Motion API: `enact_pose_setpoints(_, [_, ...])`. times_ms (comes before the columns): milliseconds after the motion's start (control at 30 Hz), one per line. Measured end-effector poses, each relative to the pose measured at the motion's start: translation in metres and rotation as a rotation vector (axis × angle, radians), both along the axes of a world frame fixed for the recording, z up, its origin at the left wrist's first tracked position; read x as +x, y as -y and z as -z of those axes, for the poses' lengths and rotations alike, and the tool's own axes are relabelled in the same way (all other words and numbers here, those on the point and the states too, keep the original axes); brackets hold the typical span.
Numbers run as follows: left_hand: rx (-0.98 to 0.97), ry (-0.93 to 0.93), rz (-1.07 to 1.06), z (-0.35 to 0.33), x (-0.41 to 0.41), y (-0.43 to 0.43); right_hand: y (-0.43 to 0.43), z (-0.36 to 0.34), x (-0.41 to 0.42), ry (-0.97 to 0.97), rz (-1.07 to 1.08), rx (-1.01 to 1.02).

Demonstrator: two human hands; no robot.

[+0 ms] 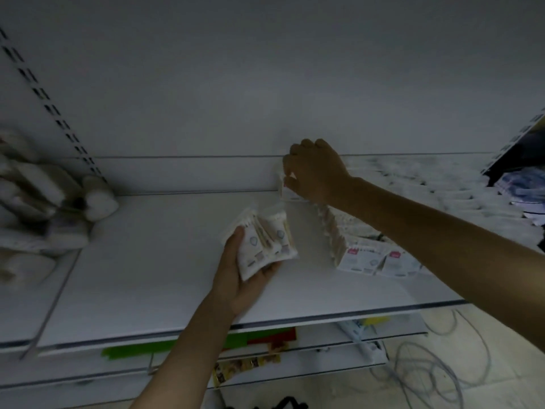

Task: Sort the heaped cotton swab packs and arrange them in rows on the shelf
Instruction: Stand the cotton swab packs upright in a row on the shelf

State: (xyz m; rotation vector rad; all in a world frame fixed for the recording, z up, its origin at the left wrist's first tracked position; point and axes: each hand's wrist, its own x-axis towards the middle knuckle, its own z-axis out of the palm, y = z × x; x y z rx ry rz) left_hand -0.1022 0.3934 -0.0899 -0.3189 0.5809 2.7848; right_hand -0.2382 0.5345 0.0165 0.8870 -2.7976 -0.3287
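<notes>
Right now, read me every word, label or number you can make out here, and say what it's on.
No text is readable here.
Packs in the left hand: grey print and a shield mark, too blurred to read.
Front packs of the row: pink badge and grey lines, too blurred.
Lower-shelf packets: colourful print, too blurred.

A few white swab packs (259,243) are held fanned in the left hand (236,278) above the middle of the white shelf (141,261). One pack (281,187) is pinched upright by the right hand (315,169) at the back end of a row of packs (362,246) stood on edge. A blurred heap of packs (38,208) is piled at the shelf's left end.
</notes>
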Motion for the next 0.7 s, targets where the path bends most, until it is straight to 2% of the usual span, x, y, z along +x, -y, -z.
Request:
enact_pose_setpoints(67, [-0.006,0.009,0.002,-0.002,0.0,-0.001,0.01,-0.005,0.016,0.371,0.07,-0.311])
enact_pose_setpoints(100, [-0.003,0.013,0.002,-0.002,0.0,-0.002,0.014,-0.005,0.022,0.597,0.104,-0.385])
enact_pose_setpoints(133, [0.003,0.023,-0.006,-0.001,0.0,-0.003,0.016,-0.002,0.025,0.737,0.095,-0.381])
enact_pose_setpoints(200, [0.017,0.026,-0.013,0.001,-0.001,-0.003,0.016,0.001,0.03,0.829,0.051,-0.344])
enact_pose_setpoints(367, [0.055,0.045,-0.04,0.008,-0.002,-0.002,-0.007,-0.016,0.022,0.761,0.063,-0.386])
enact_pose_setpoints(567, [0.103,0.041,-0.067,0.01,-0.001,-0.005,-0.029,-0.02,0.0,0.42,0.081,-0.373])
enact_pose_setpoints(633, [0.106,0.032,-0.07,0.007,0.001,-0.006,-0.029,-0.009,-0.005,0.257,0.08,-0.237])
enact_pose_setpoints(700, [0.091,0.03,-0.061,0.005,0.002,-0.006,-0.027,0.005,-0.007,0.102,0.074,-0.018])
